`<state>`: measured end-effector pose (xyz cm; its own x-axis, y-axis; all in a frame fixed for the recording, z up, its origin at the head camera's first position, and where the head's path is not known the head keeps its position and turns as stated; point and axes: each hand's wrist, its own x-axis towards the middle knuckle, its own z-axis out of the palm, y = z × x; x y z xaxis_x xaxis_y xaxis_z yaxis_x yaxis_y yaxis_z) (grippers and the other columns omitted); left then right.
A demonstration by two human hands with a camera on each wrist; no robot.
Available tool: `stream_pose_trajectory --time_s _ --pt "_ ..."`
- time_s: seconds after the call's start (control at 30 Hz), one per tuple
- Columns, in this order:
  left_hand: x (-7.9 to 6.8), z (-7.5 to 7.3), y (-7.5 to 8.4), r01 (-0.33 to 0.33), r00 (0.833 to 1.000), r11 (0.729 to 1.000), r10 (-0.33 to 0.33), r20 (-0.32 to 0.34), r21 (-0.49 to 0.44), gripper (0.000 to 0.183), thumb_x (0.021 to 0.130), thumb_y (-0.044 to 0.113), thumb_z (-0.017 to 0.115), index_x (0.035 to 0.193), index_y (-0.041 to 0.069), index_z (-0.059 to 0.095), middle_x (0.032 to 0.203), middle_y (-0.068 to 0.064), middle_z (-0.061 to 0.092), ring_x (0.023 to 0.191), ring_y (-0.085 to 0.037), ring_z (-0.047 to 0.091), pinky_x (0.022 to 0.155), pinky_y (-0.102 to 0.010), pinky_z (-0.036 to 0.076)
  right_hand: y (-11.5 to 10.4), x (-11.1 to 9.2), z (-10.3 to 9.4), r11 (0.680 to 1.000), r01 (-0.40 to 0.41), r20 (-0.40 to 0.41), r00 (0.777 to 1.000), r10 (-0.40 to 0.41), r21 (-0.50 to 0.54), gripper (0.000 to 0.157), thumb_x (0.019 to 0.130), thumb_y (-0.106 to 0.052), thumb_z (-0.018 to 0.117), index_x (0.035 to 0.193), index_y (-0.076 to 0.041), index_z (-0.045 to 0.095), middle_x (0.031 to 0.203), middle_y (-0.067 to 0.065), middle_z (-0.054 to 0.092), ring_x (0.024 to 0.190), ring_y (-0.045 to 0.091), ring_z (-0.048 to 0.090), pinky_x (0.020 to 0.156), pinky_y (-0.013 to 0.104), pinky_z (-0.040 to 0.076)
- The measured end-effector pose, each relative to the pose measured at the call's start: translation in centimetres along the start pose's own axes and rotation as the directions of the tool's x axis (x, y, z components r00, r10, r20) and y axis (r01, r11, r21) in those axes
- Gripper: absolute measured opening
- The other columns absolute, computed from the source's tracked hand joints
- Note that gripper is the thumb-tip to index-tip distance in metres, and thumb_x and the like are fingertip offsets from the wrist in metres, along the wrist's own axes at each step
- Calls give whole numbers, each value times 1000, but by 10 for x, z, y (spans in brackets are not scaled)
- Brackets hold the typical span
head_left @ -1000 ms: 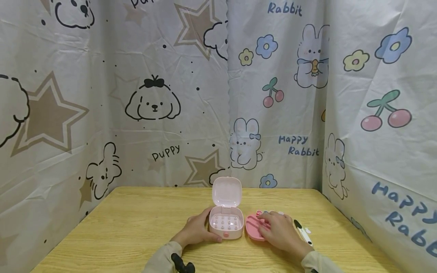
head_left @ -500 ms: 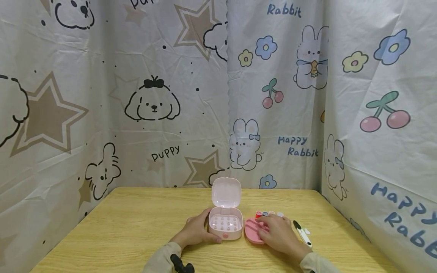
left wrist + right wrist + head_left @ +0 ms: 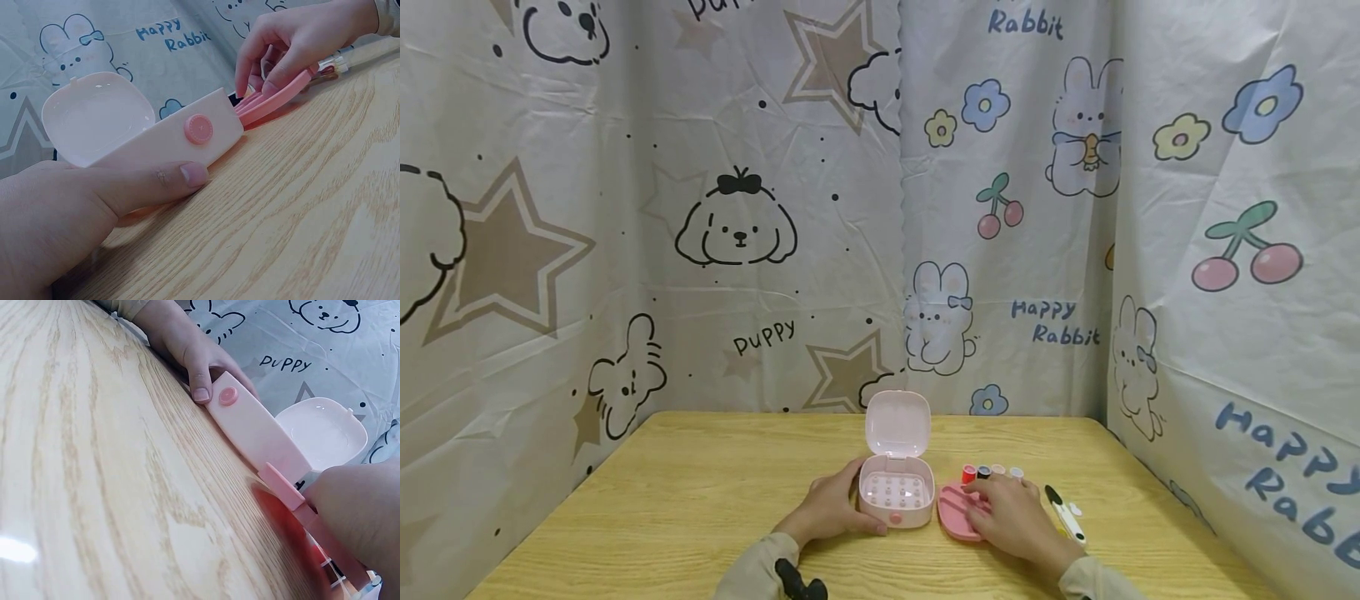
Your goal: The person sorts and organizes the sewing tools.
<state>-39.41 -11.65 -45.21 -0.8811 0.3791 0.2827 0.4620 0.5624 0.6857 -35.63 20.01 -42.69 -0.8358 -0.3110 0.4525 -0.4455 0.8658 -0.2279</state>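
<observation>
A pale pink sewing box [image 3: 897, 510] stands with its lid [image 3: 898, 425] raised, rows of small pegs on its inner floor. My left hand [image 3: 833, 502] grips its left side, the thumb [image 3: 190, 175] along the front below the round pink button [image 3: 199, 129]. Just right of the box is a darker pink tray [image 3: 957, 510] with grooves. My right hand [image 3: 1018, 512] pinches it with thumb and fingers. In the left wrist view the tray slants up toward the right, over a reddish shadow. Part of it is hidden under the hand.
Several thread spools, a red spool [image 3: 969, 473] and a dark spool [image 3: 983, 472] among them, stand behind the tray. Black and white thread snips [image 3: 1065, 514] lie right of my right hand, beside a small white piece [image 3: 1075, 509]. A printed curtain [image 3: 760, 208] borders the wooden table [image 3: 715, 475].
The pink tray has come slightly toward me with my right hand, so the spools behind it show more fully. My left hand has kept its place on the box.
</observation>
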Motion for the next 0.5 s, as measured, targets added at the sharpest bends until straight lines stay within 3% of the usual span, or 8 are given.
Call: stream_pose_trajectory --time_s 0.5 --pt "1 1 -2 5 1000 1000 -5 -2 -6 119 65 53 96 160 13 37 156 -7 48 140 -36 44 111 -66 23 2 0 3 1000 -10 25 1000 11 -10 21 85 -25 80 105 -20 79 87 -13 63 86 12 58 90 63 40"
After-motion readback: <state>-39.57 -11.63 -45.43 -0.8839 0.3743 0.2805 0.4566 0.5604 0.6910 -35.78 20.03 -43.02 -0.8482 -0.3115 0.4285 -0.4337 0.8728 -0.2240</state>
